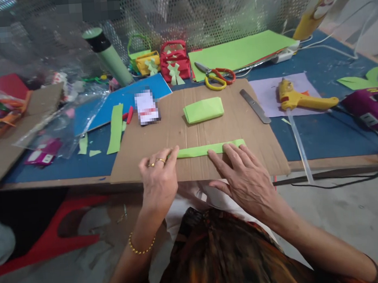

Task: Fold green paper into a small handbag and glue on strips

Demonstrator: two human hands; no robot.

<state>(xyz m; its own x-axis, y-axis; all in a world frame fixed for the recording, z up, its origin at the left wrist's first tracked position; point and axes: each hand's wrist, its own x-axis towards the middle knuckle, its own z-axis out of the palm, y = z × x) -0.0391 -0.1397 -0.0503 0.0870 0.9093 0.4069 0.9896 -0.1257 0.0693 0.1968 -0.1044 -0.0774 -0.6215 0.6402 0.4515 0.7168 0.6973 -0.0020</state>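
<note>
A narrow strip of light green paper lies crosswise near the front of a brown cardboard sheet. My left hand pinches the strip's left end between thumb and fingers. Spread fingers of my right hand rest on the strip's right part and press it to the cardboard; the thumb sits apart from it. Beyond the strip stands a folded light green paper box shape. A flat metal blade lies to its right, and scissors with yellow and red handles lie behind.
A yellow hot glue gun with a glue stick rests on lilac paper at the right, beside a purple tape dispenser-like object. Small paper bags, green sheets and a green bottle stand behind. Green scraps lie left.
</note>
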